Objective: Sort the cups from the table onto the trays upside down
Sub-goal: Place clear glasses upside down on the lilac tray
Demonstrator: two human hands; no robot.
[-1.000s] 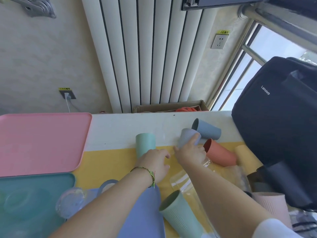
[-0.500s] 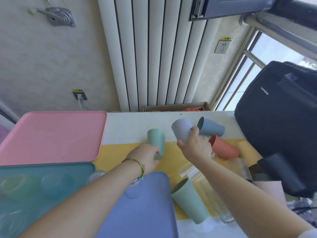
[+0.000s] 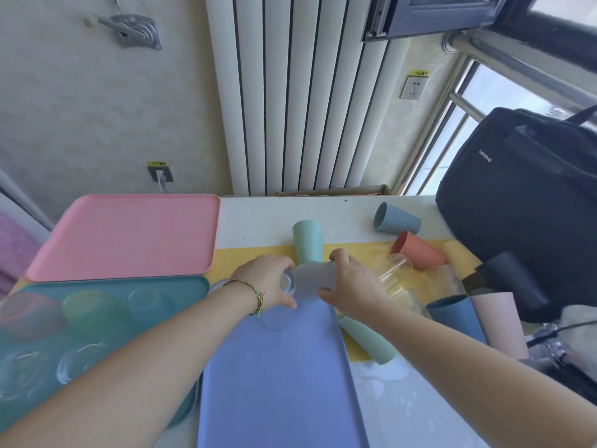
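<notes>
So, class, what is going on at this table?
A person is sorting cups onto trays. Their left grip holds a clear glass and their right grip a pale grey cup, both over the far end of the blue tray. The teal tray already carries several cups. A mint cup stands just beyond, and a grey-blue cup and a terracotta cup lie on their sides to the right.

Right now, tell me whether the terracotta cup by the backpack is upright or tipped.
Tipped. The terracotta cup lies on its side on the yellow mat, its open rim facing left.
</notes>
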